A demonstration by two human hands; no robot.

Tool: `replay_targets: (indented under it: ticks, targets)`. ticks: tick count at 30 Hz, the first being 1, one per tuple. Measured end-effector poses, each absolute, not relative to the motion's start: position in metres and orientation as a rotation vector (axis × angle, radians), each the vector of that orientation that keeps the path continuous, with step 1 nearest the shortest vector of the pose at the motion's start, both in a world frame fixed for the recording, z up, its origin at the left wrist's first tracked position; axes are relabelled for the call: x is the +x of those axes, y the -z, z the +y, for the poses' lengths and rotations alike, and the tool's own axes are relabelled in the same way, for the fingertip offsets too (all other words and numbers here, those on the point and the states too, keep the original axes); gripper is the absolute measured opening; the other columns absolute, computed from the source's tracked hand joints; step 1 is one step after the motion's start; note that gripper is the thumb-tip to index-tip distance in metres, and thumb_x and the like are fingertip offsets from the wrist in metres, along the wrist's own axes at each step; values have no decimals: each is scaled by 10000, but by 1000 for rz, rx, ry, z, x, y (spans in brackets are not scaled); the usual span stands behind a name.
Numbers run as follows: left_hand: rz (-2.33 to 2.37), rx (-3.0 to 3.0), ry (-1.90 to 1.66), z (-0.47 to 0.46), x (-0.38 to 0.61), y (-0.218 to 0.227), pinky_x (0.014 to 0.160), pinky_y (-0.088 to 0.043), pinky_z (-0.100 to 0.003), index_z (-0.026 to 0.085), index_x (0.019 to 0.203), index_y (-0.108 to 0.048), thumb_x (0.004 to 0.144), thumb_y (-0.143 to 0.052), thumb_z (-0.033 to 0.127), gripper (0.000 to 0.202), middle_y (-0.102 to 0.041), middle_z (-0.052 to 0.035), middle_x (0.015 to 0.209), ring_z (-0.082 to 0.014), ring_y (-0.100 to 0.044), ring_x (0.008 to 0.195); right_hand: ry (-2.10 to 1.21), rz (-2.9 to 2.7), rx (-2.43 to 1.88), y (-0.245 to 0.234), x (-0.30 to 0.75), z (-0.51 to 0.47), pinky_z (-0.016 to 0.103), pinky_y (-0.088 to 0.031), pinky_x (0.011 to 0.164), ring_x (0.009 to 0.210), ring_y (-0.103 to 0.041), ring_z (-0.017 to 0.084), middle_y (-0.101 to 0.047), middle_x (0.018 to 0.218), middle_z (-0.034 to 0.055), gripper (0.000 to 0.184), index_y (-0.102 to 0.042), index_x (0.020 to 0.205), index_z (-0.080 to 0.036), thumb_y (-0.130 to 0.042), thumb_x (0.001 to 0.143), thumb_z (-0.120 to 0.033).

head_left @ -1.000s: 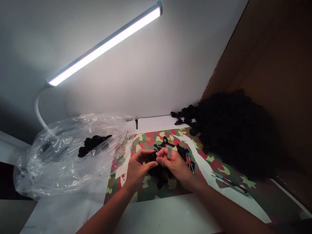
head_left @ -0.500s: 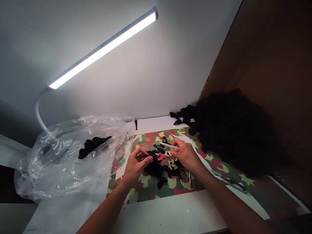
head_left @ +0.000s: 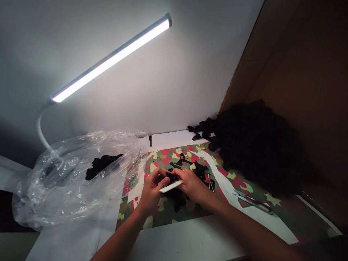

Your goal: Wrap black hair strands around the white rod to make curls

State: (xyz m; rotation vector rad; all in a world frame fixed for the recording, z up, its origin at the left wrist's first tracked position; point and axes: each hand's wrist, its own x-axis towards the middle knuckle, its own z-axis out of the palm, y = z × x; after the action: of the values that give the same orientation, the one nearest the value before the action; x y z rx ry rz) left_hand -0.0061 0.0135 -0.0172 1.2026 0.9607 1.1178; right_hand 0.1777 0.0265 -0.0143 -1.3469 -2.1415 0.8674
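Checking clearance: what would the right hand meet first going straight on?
Likely the black piece in the left hand; depth is unclear, and the right hand may already touch it.

Crinkled glossy plastic bag (head_left: 70,194), shiny metal scissors (head_left: 255,203), matt black pieces (head_left: 200,169), rough-edged cardboard (head_left: 293,72).

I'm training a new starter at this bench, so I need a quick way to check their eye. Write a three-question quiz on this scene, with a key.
1. Multiple choice: what does the right hand hold?
(a) the clear plastic bag
(b) a flat white strip
(c) the lamp neck

2. True or false: the scissors lie to the left of both hands.

3. Fill in: the left hand holds a ____ piece over the camouflage-patterned sheet.

Key
1. b
2. False; the scissors lie to the right of both hands.
3. black
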Motion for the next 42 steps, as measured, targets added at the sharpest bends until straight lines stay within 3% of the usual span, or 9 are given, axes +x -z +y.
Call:
replay_targets:
  ticks: [5,14,20,25,28,30,34,37,42]
  targets:
    - [1008,1337,-1132,14,-5,11,616,-449,-244,199,741,-526,864,-682,408,289,-631,-14,874,-142,-568,687,-930,-2148,-1233,12,176,27,248,-287,598,621,-390,143,-490,617,-34,294,-495,675,-198,-544,951,-288]
    - [1114,1244,-1406,35,-35,9,797,-479,-265,193,801,-581,893,-686,393,244,-692,-29,909,-160,-606,832,-1095,-2077,-1138,-8,206,30,255,-258,556,567,-346,128,-396,603,-44,424,-420,639,-206,-428,998,-432]
    - [820,915,-1230,28,-22,4,572,-487,-222,188,945,-588,873,-715,449,298,-671,-47,1029,-112,-597,678,-715,-2116,-1621,0,210,38,259,-317,599,651,-466,184,-520,591,-30,55,-648,902,-234,-667,859,-263]
    - [787,848,-1187,20,-9,11,460,-457,-180,202,901,-545,874,-709,466,313,-640,10,854,-83,-567,554,-873,-1870,-1404,-9,190,22,264,-333,572,594,-460,163,-528,609,-37,139,-702,1003,-249,-623,906,-309]
    - [832,1034,-1144,18,-8,15,419,-474,-212,212,968,-590,897,-601,599,393,-639,7,802,-98,-566,489,-1071,-1792,-1221,-14,176,12,268,-367,588,564,-464,140,-581,616,-29,159,-725,861,-225,-624,907,-339]
    - [937,1321,-1170,16,-9,14,493,-537,-256,214,1022,-662,813,-690,623,460,-682,-34,893,-139,-635,581,-1116,-1726,-1182,-15,170,8,271,-389,613,589,-494,139,-622,644,-11,221,-700,747,-200,-623,902,-339]
    - [1137,1769,-1333,12,-8,8,752,-604,-328,242,1052,-775,669,-888,438,445,-741,-77,1011,-240,-709,899,-1243,-1535,-1157,-15,168,4,251,-343,525,525,-431,110,-557,598,-28,272,-647,691,-184,-623,889,-368]
    - [1160,1682,-1392,10,-5,8,761,-627,-338,246,1119,-772,713,-869,391,442,-784,-71,990,-231,-738,849,-1314,-1413,-1173,-12,168,3,246,-269,473,482,-323,93,-408,524,-65,297,-612,681,-185,-647,870,-412]
    - [1136,1523,-1535,8,-2,6,778,-643,-324,230,987,-811,644,-918,324,371,-777,-75,1037,-251,-741,938,-1442,-1165,-1072,-6,162,1,245,-260,503,551,-328,100,-399,599,-51,334,-553,662,-187,-702,834,-431]
